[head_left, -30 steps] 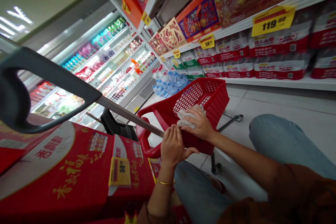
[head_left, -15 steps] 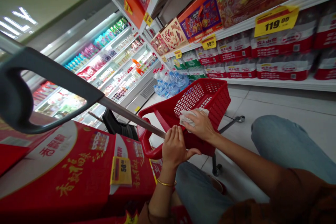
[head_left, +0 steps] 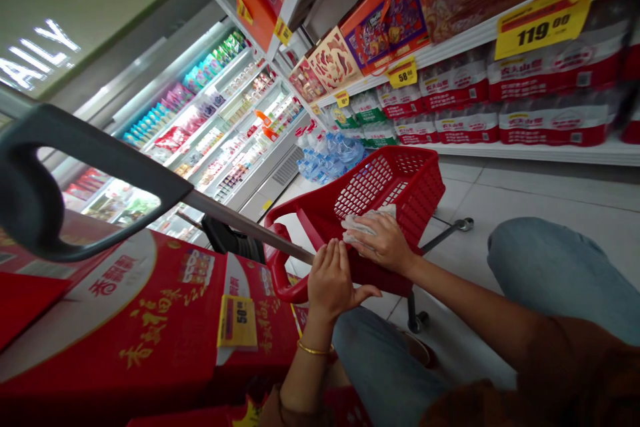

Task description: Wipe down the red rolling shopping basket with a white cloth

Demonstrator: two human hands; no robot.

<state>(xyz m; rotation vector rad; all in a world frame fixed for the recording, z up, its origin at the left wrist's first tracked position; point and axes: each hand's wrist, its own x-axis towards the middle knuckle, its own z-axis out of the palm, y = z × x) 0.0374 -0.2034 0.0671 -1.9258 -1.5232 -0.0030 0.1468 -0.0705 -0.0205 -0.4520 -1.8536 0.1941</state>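
Note:
A red plastic shopping cart (head_left: 367, 180) with a perforated basket stands tilted in view in front of my knees. My right hand (head_left: 387, 243) presses a crumpled white cloth (head_left: 357, 223) against the basket's near rim, fingers spread over it. Against the cart's near side, by the lower end of its metal pole (head_left: 245, 223), rests my left hand (head_left: 330, 283). Its fingers are stretched and close together, its thumb sticks out, and it is open. What lies under the left palm is hidden. The pole runs up left to a dark grey loop handle (head_left: 115, 143).
Red cartons (head_left: 165, 307) with a yellow price tag (head_left: 237, 320) stand close on the left. Shelves with packs of bottled water (head_left: 540, 123) line the right. Blue-tinted bottles (head_left: 333, 157) stand behind the cart, before a lit refrigerated display (head_left: 215, 127). A cart wheel (head_left: 417, 321) is near my leg.
My right hand's fingers lie a little flatter and more spread on the cloth. The view has shifted slightly; my left hand keeps its place on the cart.

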